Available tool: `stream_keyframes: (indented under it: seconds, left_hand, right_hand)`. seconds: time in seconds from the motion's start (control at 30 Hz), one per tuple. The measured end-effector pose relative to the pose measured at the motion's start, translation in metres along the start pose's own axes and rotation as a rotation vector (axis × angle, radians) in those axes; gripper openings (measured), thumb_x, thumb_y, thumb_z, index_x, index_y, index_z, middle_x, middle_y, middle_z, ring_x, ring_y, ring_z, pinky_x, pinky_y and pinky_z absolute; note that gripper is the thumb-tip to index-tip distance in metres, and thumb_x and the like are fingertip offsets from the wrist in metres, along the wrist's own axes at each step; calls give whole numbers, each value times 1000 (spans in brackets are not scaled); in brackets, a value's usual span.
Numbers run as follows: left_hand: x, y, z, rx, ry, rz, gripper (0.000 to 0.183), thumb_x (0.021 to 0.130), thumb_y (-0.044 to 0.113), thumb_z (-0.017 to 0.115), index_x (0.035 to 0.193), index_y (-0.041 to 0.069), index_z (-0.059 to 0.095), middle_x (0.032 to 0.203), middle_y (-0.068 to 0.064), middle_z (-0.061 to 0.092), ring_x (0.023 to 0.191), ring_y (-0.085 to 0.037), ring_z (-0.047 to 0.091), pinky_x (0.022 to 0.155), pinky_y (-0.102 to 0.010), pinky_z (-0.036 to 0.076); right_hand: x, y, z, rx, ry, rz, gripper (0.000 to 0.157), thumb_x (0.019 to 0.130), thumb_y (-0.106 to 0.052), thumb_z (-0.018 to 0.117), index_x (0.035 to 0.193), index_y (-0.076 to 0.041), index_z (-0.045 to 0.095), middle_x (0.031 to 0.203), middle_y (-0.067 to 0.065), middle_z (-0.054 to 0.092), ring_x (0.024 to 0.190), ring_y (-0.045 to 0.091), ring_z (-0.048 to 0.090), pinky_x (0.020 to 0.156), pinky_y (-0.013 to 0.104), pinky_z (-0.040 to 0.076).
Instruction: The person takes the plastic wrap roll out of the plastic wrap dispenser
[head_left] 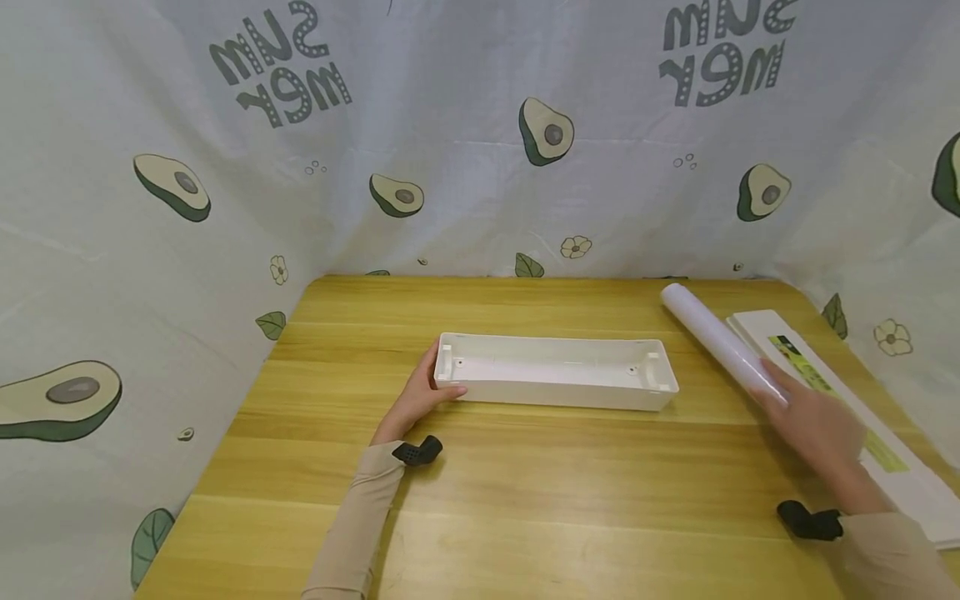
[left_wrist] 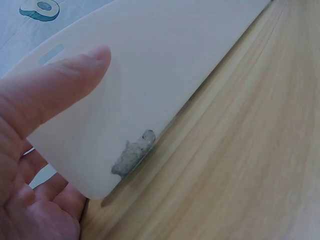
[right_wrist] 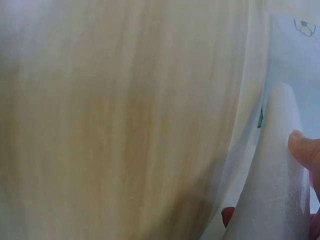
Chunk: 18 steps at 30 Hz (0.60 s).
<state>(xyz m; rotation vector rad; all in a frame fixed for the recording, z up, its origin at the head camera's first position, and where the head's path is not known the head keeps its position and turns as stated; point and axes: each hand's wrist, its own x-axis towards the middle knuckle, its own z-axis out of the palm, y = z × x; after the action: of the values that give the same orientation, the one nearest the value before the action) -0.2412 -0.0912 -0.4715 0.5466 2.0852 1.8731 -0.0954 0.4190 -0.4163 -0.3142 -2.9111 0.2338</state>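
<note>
A long white plastic trough (head_left: 555, 395) lies on the wooden table, its hollow side up. My left hand (head_left: 416, 396) grips its left end, the thumb on the front wall and the fingers round the end. In the left wrist view, a grey smudged patch (left_wrist: 132, 155) marks the trough's wall near its lower corner. On the right, my right hand (head_left: 817, 425) holds the near end of a white shiny roll (head_left: 712, 337), which points away and to the left. Thumb and a fingertip show on either side of the roll (right_wrist: 272, 180) in the right wrist view.
Flat white boards (head_left: 911, 492) with a green printed label (head_left: 802, 362) lie along the table's right side, beside and under the right hand. A white curtain (head_left: 465, 125) printed with avocados hangs behind the wooden table (head_left: 525, 508) and at both sides.
</note>
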Motion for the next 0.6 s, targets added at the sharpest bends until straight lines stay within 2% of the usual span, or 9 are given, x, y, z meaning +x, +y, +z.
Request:
stream_keyframes:
  seconds: [0.23,0.47,0.6]
  left_hand:
    - [1,-1,-1,3,-6,13,99,80,4,71,152,22,7,152,-10,27,127,-33,43,91,-21,47]
    - [2,-1,0,10,3,7,98,80,3,71,152,22,8,151,-10,29,128,-33,42,94,-23,45]
    - [0,4,1,14,3,-15,98,80,2,70,152,21,7,153,-9,27,130,-32,41,97,-26,44]
  right_hand:
    - [0,6,0,-10,-2,0,62,95,-50,42,144,-12,34,90,42,55,51,35,48,40,36,27]
    - [2,15,2,-6,1,2,62,95,-50,43,144,-14,34,102,42,54,55,41,51,41,36,27]
    - [2,18,2,-4,-13,-3,62,95,-50,44,146,-16,31,101,42,53,57,44,51,41,37,28]
